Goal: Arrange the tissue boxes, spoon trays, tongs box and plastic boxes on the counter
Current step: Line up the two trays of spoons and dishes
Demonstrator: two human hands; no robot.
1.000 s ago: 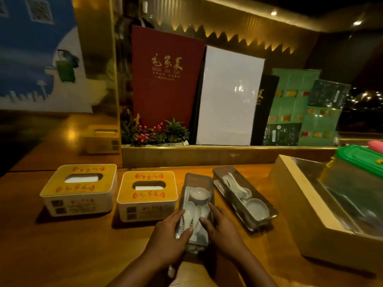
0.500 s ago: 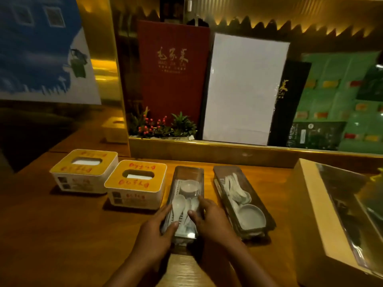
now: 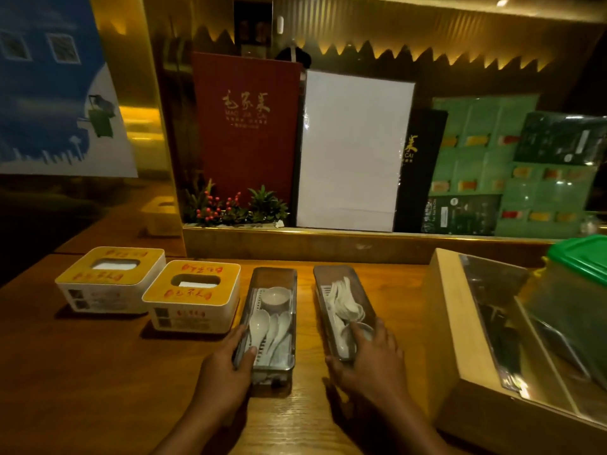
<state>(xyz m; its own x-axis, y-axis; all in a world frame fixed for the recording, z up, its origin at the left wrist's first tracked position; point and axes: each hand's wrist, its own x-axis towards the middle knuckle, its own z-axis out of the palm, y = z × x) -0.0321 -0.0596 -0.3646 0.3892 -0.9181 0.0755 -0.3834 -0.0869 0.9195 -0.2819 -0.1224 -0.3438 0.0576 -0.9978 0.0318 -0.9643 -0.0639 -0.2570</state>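
Note:
Two white tissue boxes with yellow tops stand side by side on the wooden counter, one at the left (image 3: 110, 279) and one (image 3: 193, 295) nearer the middle. Beside them lie two clear spoon trays holding white spoons. My left hand (image 3: 226, 372) grips the near left corner of the left spoon tray (image 3: 272, 280). My right hand (image 3: 371, 359) rests on the near end of the right spoon tray (image 3: 331, 277), thumb at its corner. A wooden tongs box (image 3: 456, 316) with a clear lid sits at the right, and a plastic box with a green lid (image 3: 581, 261) stands behind it.
A raised wooden ledge (image 3: 328, 244) runs behind the counter, with menus (image 3: 246, 126) and a small plant (image 3: 230, 208) leaning behind it. The counter's left part in front of the tissue boxes is bare wood (image 3: 82, 372).
My right hand has left the left spoon tray and moved right onto the right spoon tray. My left hand stays on the left tray, which now lies straighter.

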